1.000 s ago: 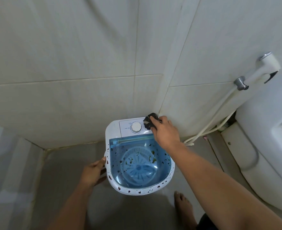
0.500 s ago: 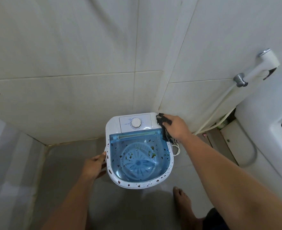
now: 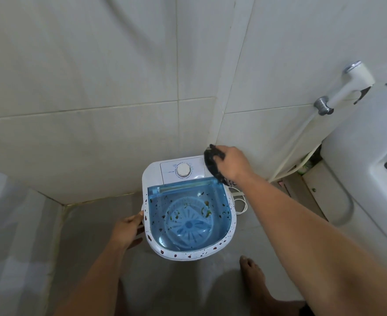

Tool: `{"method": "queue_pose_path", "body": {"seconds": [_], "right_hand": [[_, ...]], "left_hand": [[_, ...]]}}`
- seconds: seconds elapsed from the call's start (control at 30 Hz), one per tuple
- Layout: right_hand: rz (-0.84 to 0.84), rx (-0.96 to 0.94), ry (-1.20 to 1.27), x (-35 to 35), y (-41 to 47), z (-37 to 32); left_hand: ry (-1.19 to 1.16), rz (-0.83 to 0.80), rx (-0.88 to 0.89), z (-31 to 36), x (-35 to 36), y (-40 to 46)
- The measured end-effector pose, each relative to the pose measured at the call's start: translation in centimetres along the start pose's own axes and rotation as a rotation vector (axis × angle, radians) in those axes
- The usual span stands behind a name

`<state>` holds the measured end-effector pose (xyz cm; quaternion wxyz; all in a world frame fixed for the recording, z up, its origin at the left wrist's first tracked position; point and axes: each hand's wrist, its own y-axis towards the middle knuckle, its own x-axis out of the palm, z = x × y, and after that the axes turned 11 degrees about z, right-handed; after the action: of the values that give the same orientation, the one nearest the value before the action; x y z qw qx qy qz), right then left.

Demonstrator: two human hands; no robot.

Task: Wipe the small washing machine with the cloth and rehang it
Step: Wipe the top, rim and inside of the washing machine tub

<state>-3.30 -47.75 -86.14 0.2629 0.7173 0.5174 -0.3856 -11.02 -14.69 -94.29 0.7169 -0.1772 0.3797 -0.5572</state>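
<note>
The small washing machine [image 3: 152, 179] stands on the floor in the tiled corner. It is white, with a round dial [image 3: 183, 170] on top and a clear blue lid [image 3: 188, 215] spotted with dark and green flecks. My right hand [image 3: 232, 164] grips a dark cloth [image 3: 211, 163] at the machine's back right corner, next to the dial panel. My left hand [image 3: 128, 229] rests against the machine's left side, fingers on the white rim.
A toilet [image 3: 365, 169] stands at the right, with a white bidet sprayer [image 3: 347, 85] and its hose on the wall beside it. A white cord [image 3: 241, 201] lies on the floor right of the machine. My bare foot [image 3: 252, 274] is just in front of it.
My right hand has carried the cloth from beside the dial to the machine's right edge and back up to its back right corner. My left hand has stayed on the left side.
</note>
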Motion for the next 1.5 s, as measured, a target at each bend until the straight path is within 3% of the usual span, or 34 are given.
{"method": "queue_pose_path", "body": {"seconds": [0.1,0.3,0.5,0.7,1.03,1.17,1.27,1.37,1.5], "right_hand": [[-0.053,-0.086,-0.196,2.4,-0.7,-0.5],[0.007,-0.065,-0.489,3.8,-1.1,-1.2],[-0.034,-0.121,-0.418,2.9,-2.0,0.7],[-0.029,0.074,-0.238,2.8,0.7,-0.1],[0.024,-0.023,-0.321,3.2,-2.6,-0.3],[-0.1,-0.222,-0.33,4.3,-4.5,-2.2],[-0.142,-0.336,-0.519,2.7,-4.8,-1.2],[-0.109,-0.274,-0.667,0.3,-3.9,-0.4],[-0.131,-0.215,-0.625,0.8,-4.6,-3.0]], "left_hand": [[0.006,0.002,-0.008,-0.1,0.0,0.1],[-0.003,0.009,-0.01,-0.1,-0.1,-0.1],[-0.019,-0.011,-0.003,0.1,-0.2,-0.7],[-0.011,-0.027,0.032,0.5,-0.2,-1.3],[-0.045,-0.026,0.051,0.2,-0.2,-1.2],[-0.031,-0.03,0.047,0.4,-0.3,-1.3],[-0.009,-0.028,0.055,0.7,-0.3,-1.4],[-0.002,-0.038,0.058,0.8,-0.3,-1.2],[0.007,-0.03,0.054,0.7,-0.2,-1.3]]}}
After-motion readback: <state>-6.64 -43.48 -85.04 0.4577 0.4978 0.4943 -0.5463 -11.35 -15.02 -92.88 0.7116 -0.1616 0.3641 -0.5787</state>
